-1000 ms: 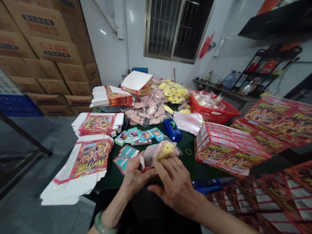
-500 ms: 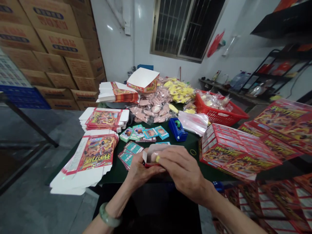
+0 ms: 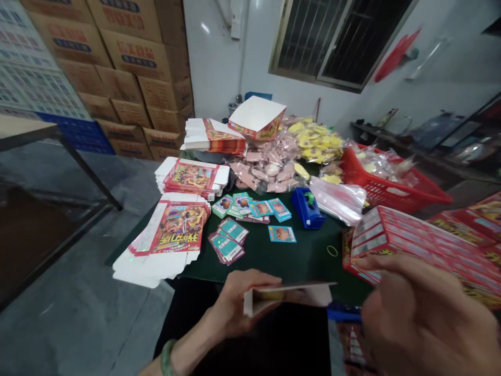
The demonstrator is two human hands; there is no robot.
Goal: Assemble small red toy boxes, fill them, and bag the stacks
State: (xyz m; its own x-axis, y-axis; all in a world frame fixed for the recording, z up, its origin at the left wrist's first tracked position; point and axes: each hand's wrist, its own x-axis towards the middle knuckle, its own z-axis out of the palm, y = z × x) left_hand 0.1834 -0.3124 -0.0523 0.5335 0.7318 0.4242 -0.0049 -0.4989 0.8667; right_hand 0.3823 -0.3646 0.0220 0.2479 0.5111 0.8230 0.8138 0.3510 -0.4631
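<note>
Low at the table's front edge, my left hand (image 3: 245, 300) is closed around a small cardboard box (image 3: 309, 295). The box is tilted with its open side toward me, and something yellowish shows faintly inside. My right hand (image 3: 426, 308) is apart from the box at the right, smeared by motion, so its grip is unclear. It passes in front of a block of packed red boxes (image 3: 407, 235). Beyond my left hand lie teal cards (image 3: 229, 240) and a single blue-edged card (image 3: 282, 234). A green bracelet (image 3: 167, 357) circles my left wrist.
Flat printed cartons (image 3: 178, 230) are stacked at the left. Behind the cards are a blue tape dispenser (image 3: 308, 209), clear plastic bags (image 3: 338, 198), and bagged pink pieces (image 3: 270, 169) and yellow pieces (image 3: 319, 141). A red basket (image 3: 391, 188) and a rubber band (image 3: 332, 251) are at the right.
My right hand has left the box and moved right. The box in my left hand has tipped and dropped lower. The view has swung, shifting the table's contents rightward.
</note>
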